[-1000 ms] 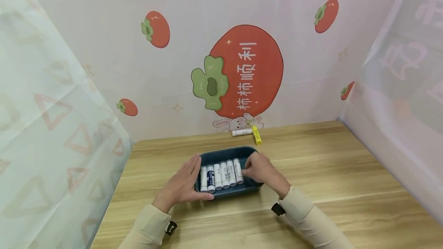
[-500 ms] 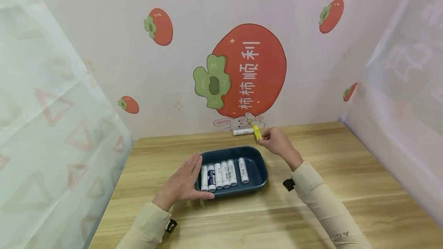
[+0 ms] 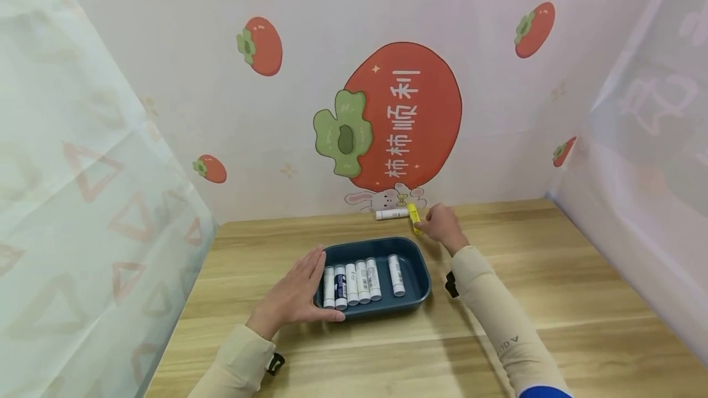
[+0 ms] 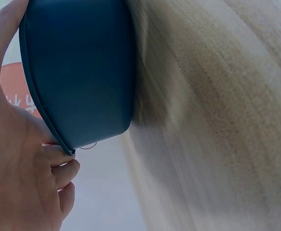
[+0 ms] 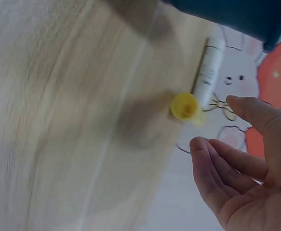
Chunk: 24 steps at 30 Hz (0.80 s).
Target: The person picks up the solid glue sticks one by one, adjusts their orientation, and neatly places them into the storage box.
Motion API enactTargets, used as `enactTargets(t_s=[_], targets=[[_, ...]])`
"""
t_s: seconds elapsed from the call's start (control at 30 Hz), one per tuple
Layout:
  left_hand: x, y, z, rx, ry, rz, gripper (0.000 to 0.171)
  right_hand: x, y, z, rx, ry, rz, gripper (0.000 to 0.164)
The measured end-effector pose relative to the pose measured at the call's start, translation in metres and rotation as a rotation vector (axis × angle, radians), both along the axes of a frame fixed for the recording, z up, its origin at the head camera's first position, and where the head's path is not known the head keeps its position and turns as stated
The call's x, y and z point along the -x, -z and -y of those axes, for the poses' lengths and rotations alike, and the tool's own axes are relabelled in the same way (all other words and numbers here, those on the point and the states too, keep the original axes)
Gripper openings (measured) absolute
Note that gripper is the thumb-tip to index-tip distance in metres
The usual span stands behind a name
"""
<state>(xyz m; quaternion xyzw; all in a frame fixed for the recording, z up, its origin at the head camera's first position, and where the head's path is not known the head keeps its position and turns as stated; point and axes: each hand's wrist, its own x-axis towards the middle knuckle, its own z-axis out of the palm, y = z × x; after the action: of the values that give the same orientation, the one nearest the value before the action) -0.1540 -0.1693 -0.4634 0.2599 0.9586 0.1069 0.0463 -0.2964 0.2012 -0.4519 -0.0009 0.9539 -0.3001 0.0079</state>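
A dark blue tray (image 3: 381,309) sits on the table. My left hand (image 3: 295,290) grips its left end in the head view, thumb along the near side and fingers at the far left corner. In the left wrist view the fingertips (image 4: 65,172) curl at the tray's rim. Inside lie several white glue sticks (image 3: 362,282) side by side, one with a dark blue label (image 3: 340,287); another white one (image 3: 396,276) lies apart to their right. Behind the tray my right hand (image 3: 441,226) is at a yellow glue stick (image 3: 414,220). The right wrist view shows thumb and fingers apart, around no object.
A white glue stick (image 3: 391,214) lies at the table's back edge, its right end by the yellow one. A cloth backdrop (image 3: 287,109) with printed persimmons rises right behind the wooden table (image 3: 265,232), and more cloth hangs at both sides.
The right hand has left the tray and moved back to the yellow glue stick. The rightmost white stick in the tray now lies apart from the others. The left hand stays put.
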Motion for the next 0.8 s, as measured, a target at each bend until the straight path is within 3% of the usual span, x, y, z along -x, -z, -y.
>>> enactTargets(t_s=[0.17,0.37,0.8], targets=[[-0.001,0.002,-0.001,0.005,0.005,-0.002,0.138,0.006,0.015,0.005,0.0,0.059,0.06,0.031],[-0.002,0.002,-0.001,0.01,-0.001,-0.002,0.138,0.007,0.02,0.009,0.025,0.107,0.144,0.038],[-0.002,-0.001,0.0,0.015,-0.003,-0.005,0.137,0.01,0.019,0.006,0.013,0.139,0.091,0.034]])
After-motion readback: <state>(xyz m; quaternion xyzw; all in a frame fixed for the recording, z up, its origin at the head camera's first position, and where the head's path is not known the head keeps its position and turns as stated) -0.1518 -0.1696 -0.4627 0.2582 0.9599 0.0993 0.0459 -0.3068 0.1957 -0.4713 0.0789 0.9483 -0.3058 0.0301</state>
